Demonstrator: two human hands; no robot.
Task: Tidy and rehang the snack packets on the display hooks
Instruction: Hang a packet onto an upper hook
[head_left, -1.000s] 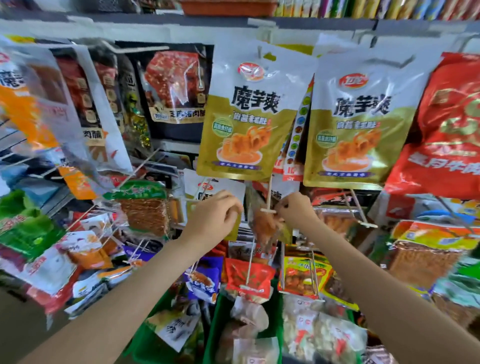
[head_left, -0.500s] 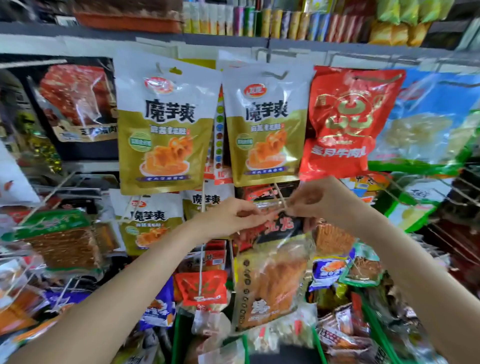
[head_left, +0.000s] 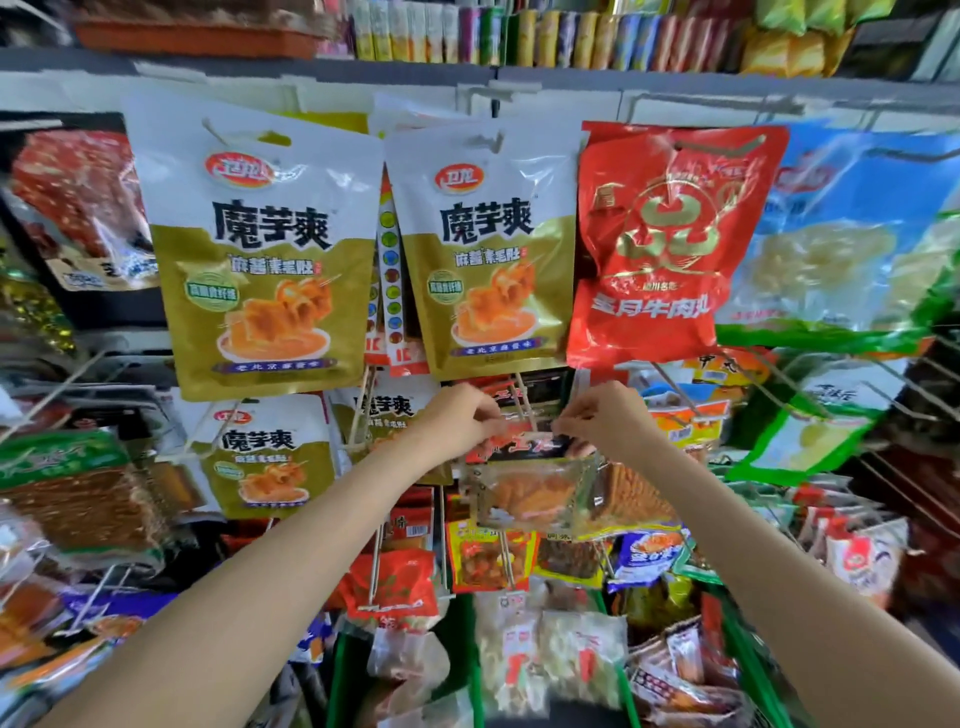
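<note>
Packet (head_left: 530, 488) header between pinching hands

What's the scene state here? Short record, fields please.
setting: shop display rack with hanging snack bags
left hand: pinches the top edge of a small clear packet
right hand: pinches the same top edge on the other side
packet: held up under the gold bag, at a hook; whether threaded, cannot tell
neighbours: second gold bag to the left, red bag to the right
below: green bins of loose packets
</note>
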